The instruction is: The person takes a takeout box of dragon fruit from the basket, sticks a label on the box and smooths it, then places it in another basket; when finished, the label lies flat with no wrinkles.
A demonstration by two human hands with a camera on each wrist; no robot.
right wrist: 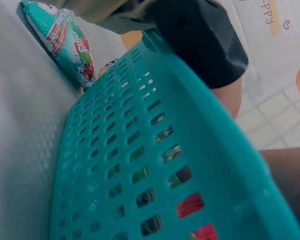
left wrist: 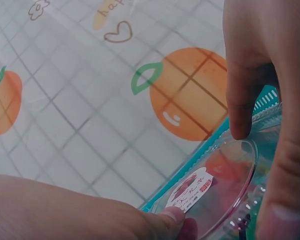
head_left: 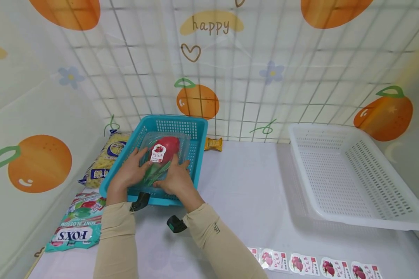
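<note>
A clear plastic box with a lid lies inside the teal basket. Through the lid shows a red, fruit-shaped thing with green at its near end. On the lid is a white label sticker printed with red dragon fruit. My left hand rests along the box's left side, fingers extended and thumb near the sticker. From the right, my right hand touches the lid with spread fingers. The left wrist view shows a thumb on the sticker. In the right wrist view, the basket wall hides much of the box.
Left of the basket lie a yellow pasta-like bag and a mint-green FOX'S candy bag. A small orange packet sits behind, at the basket's right. A white basket stands right. A strip of dragon fruit stickers lies in front.
</note>
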